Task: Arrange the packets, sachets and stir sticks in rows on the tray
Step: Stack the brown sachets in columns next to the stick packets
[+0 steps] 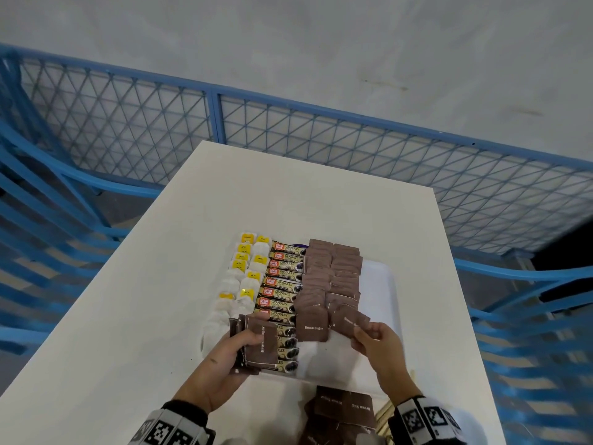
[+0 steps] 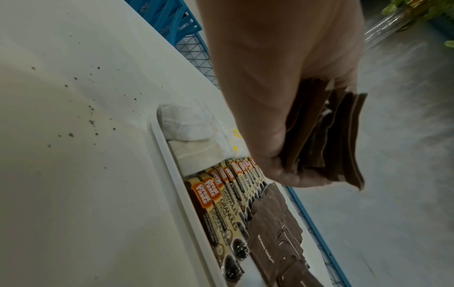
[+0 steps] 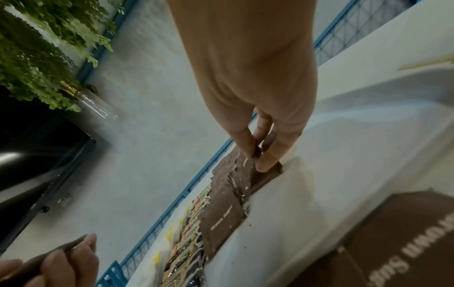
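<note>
Laying sugar sachets: right hand (image 1: 377,340) fingers pinching one sachet (image 1: 349,320) at the tray's (image 1: 380,284) near end, left hand (image 1: 231,354) gripping a stack (image 1: 263,345). Next: set down overlapping the row.

Head view looks down; wrist views close in, sharing the tray (image 1: 390,284).

A: What does the right hand (image 3: 248,81) hold?

B: Its fingertips (image 3: 266,162) pinch the top edge of one brown sugar sachet (image 3: 264,177), at the far end of a row of brown sugar sachets (image 3: 224,213) overlapping on the white tray (image 3: 343,147).

A: And beside the pinch?

B: Below it, past the brown row, lie coffee granule sticks (image 3: 189,250), blurred. Lower left, the left hand (image 3: 61,262) grips a dark sachet edge. At lower right a loose sachet (image 3: 403,240) lies large and close. Wooden stir sticks (image 3: 425,65) lie at upper right.
</note>
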Demonstrator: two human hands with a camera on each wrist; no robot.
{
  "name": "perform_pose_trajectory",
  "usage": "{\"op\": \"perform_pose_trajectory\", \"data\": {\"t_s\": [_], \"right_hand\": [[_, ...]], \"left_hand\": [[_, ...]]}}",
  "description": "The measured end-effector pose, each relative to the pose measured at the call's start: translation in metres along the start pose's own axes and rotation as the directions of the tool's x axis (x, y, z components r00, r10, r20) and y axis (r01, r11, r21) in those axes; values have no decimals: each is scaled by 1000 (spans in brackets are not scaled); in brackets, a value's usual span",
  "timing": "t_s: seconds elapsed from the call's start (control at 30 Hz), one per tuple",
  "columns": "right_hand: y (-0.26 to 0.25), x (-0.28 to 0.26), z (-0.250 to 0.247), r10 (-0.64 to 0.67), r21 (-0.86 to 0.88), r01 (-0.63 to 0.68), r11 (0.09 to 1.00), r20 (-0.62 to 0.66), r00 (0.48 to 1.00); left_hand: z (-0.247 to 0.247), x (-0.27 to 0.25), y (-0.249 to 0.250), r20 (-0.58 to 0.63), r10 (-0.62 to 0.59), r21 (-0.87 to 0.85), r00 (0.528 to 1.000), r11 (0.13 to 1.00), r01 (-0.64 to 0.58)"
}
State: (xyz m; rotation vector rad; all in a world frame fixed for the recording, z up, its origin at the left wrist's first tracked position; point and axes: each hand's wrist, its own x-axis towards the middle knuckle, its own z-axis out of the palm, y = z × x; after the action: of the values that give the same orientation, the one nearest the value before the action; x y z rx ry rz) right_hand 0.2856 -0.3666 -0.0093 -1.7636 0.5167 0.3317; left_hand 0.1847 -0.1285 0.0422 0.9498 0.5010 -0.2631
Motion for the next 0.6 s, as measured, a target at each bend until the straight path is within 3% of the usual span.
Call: {"op": "perform_pose_trajectory", "data": {"t_s": [0.23,0.6], "right_hand": [[0,6,6,-71,-295,44,955,-84,994],[-11,11,13,-218,-296,193,935,-53,975]], "left_hand": [[-1,-1,0,-10,2,13,1000,1000,-2],[-1,-2,1,-44,-3,31,999,1000,5]]}}
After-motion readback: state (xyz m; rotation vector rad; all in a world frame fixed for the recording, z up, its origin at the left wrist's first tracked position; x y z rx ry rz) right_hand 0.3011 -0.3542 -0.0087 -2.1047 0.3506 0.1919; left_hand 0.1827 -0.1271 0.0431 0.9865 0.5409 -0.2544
